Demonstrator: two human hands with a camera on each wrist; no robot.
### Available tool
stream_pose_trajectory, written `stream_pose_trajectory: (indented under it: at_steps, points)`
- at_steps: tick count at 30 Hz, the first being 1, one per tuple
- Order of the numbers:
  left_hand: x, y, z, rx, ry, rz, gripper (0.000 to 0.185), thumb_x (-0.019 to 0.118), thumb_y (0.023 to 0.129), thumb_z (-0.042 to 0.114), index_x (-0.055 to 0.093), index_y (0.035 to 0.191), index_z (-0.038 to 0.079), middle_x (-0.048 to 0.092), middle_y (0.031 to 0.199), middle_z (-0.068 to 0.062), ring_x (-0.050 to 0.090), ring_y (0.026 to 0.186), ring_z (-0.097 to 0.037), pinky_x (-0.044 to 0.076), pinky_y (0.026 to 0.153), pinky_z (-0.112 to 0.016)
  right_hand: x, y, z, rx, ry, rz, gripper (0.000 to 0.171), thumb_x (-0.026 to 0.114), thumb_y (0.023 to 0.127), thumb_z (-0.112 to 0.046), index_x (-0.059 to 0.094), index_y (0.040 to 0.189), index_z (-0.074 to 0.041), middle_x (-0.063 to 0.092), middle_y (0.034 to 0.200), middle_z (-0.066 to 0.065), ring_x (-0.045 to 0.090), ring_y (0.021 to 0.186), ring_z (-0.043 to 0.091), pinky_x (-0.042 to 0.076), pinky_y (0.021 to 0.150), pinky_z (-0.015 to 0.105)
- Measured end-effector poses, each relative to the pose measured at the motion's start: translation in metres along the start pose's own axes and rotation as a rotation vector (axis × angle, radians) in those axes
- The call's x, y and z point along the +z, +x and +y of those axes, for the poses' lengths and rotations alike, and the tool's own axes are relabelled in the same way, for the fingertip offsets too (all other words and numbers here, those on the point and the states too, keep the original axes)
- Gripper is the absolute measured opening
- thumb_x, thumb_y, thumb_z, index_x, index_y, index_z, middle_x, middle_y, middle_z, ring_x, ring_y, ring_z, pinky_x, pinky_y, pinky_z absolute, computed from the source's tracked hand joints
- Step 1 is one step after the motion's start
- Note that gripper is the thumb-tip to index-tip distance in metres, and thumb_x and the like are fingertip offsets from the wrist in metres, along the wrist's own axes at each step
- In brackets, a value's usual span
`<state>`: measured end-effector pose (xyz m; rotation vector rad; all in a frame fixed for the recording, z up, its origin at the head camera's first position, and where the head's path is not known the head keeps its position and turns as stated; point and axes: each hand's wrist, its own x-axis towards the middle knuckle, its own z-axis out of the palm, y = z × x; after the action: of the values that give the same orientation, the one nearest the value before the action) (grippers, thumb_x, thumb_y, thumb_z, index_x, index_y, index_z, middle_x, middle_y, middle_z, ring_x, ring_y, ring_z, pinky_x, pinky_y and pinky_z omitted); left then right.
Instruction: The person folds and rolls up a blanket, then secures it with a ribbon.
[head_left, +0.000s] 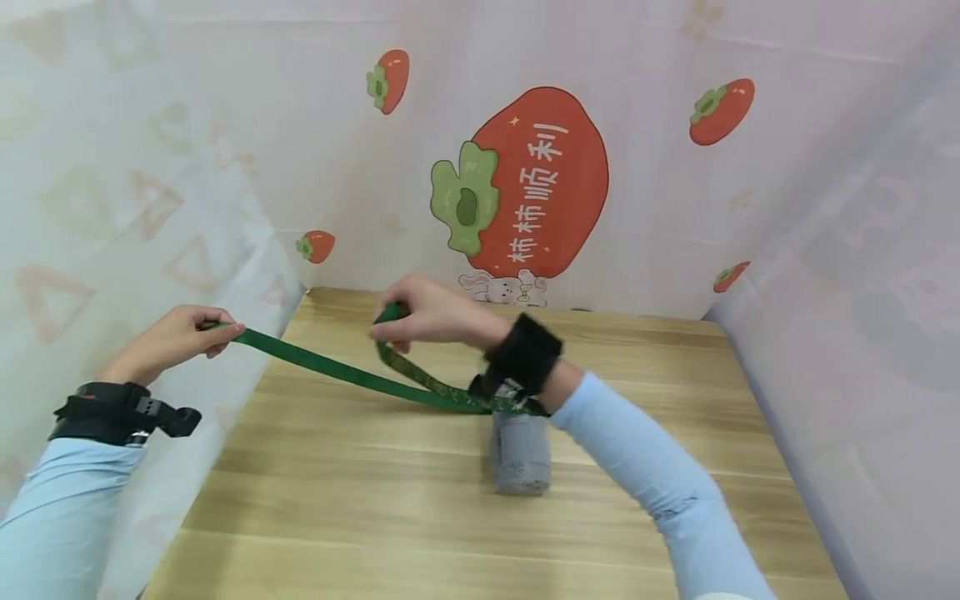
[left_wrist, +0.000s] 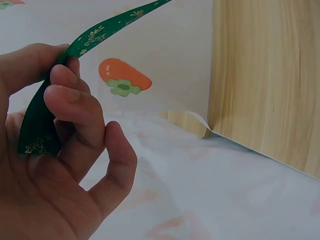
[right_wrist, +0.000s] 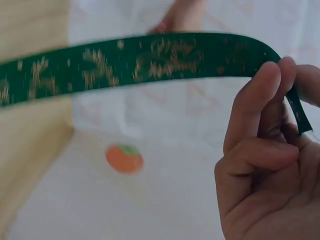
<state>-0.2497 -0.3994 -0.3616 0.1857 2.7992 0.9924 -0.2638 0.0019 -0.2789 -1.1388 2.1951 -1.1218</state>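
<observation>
The left hand [head_left: 176, 337] is pinching one end of the green ribbon [head_left: 337, 375], pulling it taut out past the counter [head_left: 375, 500] edge. Further right, the right hand [head_left: 431, 315] is pinching the other end, looping it above the grey roll [head_left: 520, 454]. The ends seem ready for crossing, calling for steady tension.

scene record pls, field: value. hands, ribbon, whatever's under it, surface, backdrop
left hand: pinches one end of the ribbon, out past the table's left edge
right hand: pinches the other end, raised above the table
ribbon: green with gold print, both ends run down to the grey roll
grey roll: on the table, under the right wrist
table: light wood grain
backdrop: white sheet with persimmon prints
</observation>
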Motion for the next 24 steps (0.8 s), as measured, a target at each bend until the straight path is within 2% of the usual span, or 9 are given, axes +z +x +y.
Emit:
stream_pose_trajectory:
  at_steps: [2, 4, 7, 12, 16, 20, 24]
  points:
    - [0.001, 0.002, 0.004, 0.007, -0.007, 0.004, 0.034, 0.054, 0.104, 0.032, 0.062, 0.089, 0.003, 0.049, 0.065, 0.000, 0.046, 0.065, -0.018, 0.035, 0.064, -0.028, 0.024, 0.019, 0.005, 0.022, 0.008, -0.023, 0.015, 0.066, 0.096, -0.016, 0.068, 0.083, -0.009, 0.064, 0.064, 0.000, 0.065, 0.065, 0.018, 0.046, 0.071, 0.020]
    - [0.002, 0.003, 0.007, 0.015, -0.010, 0.006, 0.034, 0.054, 0.103, 0.033, 0.062, 0.089, 0.003, 0.050, 0.065, 0.000, 0.047, 0.065, -0.018, 0.036, 0.064, -0.028, 0.049, 0.034, 0.011, 0.036, -0.030, -0.016, 0.016, 0.066, 0.096, -0.018, 0.068, 0.084, -0.009, 0.065, 0.064, -0.001, 0.065, 0.062, 0.015, 0.047, 0.067, 0.018]
    - [0.002, 0.005, 0.010, 0.014, -0.023, 0.006, 0.034, 0.055, 0.103, 0.033, 0.062, 0.090, 0.003, 0.050, 0.065, 0.001, 0.048, 0.066, -0.019, 0.037, 0.064, -0.028, 0.089, 0.052, 0.023, 0.044, -0.152, 0.024, 0.017, 0.065, 0.097, -0.022, 0.069, 0.083, -0.012, 0.059, 0.058, -0.005, 0.055, 0.051, 0.008, 0.041, 0.056, 0.016]
    - [0.000, 0.003, 0.012, -0.006, -0.040, 0.038, 0.036, 0.055, 0.103, 0.035, 0.062, 0.091, 0.002, 0.051, 0.067, 0.000, 0.048, 0.067, -0.020, 0.037, 0.066, -0.029, 0.155, 0.077, 0.049, 0.130, -0.339, 0.072, 0.016, 0.064, 0.097, -0.025, 0.069, 0.084, -0.017, 0.042, 0.053, -0.009, 0.035, 0.042, 0.003, 0.030, 0.044, 0.015]
    - [0.004, 0.004, 0.018, -0.008, -0.063, 0.076, 0.038, 0.055, 0.102, 0.038, 0.062, 0.090, 0.002, 0.053, 0.067, 0.000, 0.050, 0.068, -0.019, 0.036, 0.067, -0.030, 0.202, 0.095, 0.074, 0.160, -0.454, 0.110, 0.021, 0.067, 0.095, -0.024, 0.067, 0.075, -0.017, 0.042, 0.055, -0.011, 0.034, 0.044, 0.001, 0.028, 0.043, 0.014]
    - [0.011, 0.009, 0.027, 0.040, -0.103, 0.085, 0.035, 0.056, 0.103, 0.035, 0.061, 0.090, 0.003, 0.053, 0.068, 0.001, 0.049, 0.067, -0.019, 0.037, 0.066, -0.030, 0.239, 0.106, 0.100, 0.198, -0.474, 0.142, 0.035, 0.067, 0.094, -0.020, 0.054, 0.061, -0.019, 0.036, 0.054, -0.011, 0.031, 0.046, 0.003, 0.024, 0.043, 0.015]
    - [0.020, 0.016, 0.036, 0.082, -0.125, 0.072, 0.032, 0.056, 0.103, 0.032, 0.061, 0.090, 0.004, 0.052, 0.069, 0.001, 0.049, 0.067, -0.020, 0.037, 0.065, -0.030, 0.254, 0.110, 0.121, 0.239, -0.444, 0.137, 0.041, 0.065, 0.092, -0.013, 0.042, 0.058, -0.017, 0.031, 0.054, -0.008, 0.030, 0.048, 0.007, 0.022, 0.044, 0.018]
